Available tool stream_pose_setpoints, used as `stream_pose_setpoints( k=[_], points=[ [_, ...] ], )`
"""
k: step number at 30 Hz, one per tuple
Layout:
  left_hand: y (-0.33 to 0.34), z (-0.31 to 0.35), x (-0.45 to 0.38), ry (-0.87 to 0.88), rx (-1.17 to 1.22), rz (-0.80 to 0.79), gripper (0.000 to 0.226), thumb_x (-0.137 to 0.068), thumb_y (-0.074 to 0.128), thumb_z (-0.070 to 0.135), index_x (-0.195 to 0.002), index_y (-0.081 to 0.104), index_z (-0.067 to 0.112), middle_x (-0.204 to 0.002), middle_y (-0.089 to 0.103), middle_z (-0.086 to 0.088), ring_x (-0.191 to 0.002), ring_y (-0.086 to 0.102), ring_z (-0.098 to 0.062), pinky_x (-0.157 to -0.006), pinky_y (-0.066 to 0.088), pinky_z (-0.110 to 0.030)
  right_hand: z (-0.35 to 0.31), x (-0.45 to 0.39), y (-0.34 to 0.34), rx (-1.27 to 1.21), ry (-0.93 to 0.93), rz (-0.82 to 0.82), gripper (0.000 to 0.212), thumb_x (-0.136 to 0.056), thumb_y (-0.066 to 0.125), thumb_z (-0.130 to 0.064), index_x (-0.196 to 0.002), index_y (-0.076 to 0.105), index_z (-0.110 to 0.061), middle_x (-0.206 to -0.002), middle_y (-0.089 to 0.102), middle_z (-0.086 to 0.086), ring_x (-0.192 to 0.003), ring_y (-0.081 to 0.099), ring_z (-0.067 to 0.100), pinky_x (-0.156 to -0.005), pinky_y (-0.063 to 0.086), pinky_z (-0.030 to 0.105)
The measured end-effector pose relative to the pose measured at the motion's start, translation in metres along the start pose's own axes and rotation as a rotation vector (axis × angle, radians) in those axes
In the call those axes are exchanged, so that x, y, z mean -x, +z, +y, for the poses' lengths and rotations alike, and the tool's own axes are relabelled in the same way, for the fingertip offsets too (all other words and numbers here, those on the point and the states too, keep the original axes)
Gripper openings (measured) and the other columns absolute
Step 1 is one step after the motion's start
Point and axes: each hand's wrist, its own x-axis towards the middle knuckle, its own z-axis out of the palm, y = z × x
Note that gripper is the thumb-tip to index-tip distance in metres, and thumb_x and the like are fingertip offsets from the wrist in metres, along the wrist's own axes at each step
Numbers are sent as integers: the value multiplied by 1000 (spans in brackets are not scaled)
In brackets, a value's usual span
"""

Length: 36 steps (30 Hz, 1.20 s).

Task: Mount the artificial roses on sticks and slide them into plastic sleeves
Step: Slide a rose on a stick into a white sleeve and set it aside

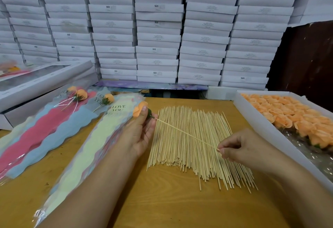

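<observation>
Left hand (142, 128) grips rose (139, 109); right hand (236, 148) pinches stick (185, 134); tray (255, 118) holds roses.

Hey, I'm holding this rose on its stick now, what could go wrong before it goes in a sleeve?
1. The right hand pinches only the far tip of the stick; the thin stick may bend or snap.
2. The left hand grips the rose by its petals, which may get crushed.
3. The stick hangs over the stick pile and might scatter it.
</observation>
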Motion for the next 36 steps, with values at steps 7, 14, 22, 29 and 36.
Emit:
stream_pose_setpoints(
  k=[7, 14, 22, 29, 36],
  points=[
    [-1, 0, 1, 0, -10, -6, 19, -89, 71, 21, -85, 66, 3, -76, 74, -12, -64, 68, -11, -63, 59, -20, 3, -2, 0, 4, -7, 1, 15, -89, 73, -17, -82, 78, -28, -72, 73, -19, -69, 66, -6, -69, 48, 20],
    [0, -1, 2, -6, -3, 0, 19, -87, 72, 21, -91, 66, 4, -77, 74, -13, -60, 69, -10, -62, 59, -20, 4, -2, 1, 22, -19, -2, 12, -89, 73, -17, -84, 80, -26, -69, 71, -24, -67, 64, -10, -63, 44, 14],
    [1, -1, 2, -15, -3, 11, 19, -88, 73, 21, -91, 66, 3, -81, 74, -14, -74, 66, -13, -65, 59, -21, 2, -2, 1, 24, -18, 1, 20, -90, 73, -18, -77, 76, -33, -72, 72, -25, -71, 65, -9, -70, 46, 19],
    [-2, -1, 0, -20, -5, -16, 20, -86, 74, 21, -94, 67, 4, -82, 74, -14, -69, 68, -12, -64, 60, -21, 0, 0, 2, 25, -7, 11, 16, -89, 73, -18, -79, 78, -30, -73, 73, -20, -71, 66, -7, -72, 50, 21],
    [-2, -5, 0, -30, -17, -33, 16, -87, 72, 18, -90, 69, 3, -82, 74, -14, -80, 66, -15, -65, 61, -22, 2, -4, 11, 51, -33, 49, 26, -90, 71, -20, -70, 72, -37, -68, 71, -20, -68, 65, -7, -63, 47, 16]
  ],
)
